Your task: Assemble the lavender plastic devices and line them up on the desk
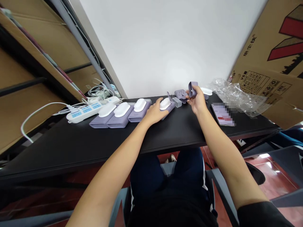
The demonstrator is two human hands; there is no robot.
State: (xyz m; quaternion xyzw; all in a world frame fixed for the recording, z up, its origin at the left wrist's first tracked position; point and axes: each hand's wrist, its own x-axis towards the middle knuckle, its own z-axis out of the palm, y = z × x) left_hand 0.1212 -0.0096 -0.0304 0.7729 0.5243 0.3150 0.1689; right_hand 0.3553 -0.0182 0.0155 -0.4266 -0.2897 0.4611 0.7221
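Several flat purple boxes with white oval pieces on top stand in a row on the black table (180, 129); one (120, 115) is near the row's left. My left hand (156, 112) rests with fingers spread around the rightmost box of the row and its white oval piece (165, 103). Raised over the table's back part, my right hand (197, 100) is closed on a small purple sleeve (193, 89) with an open end. Just left of it lie a purple patterned piece (181, 94) and a clear plastic piece (177, 101).
A white power strip (88, 110) with tangled cables lies at the left. At the right are a phone (222, 114), crumpled clear plastic (243, 98) and a large cardboard box (267, 75). A white wall (165, 41) rises behind the table.
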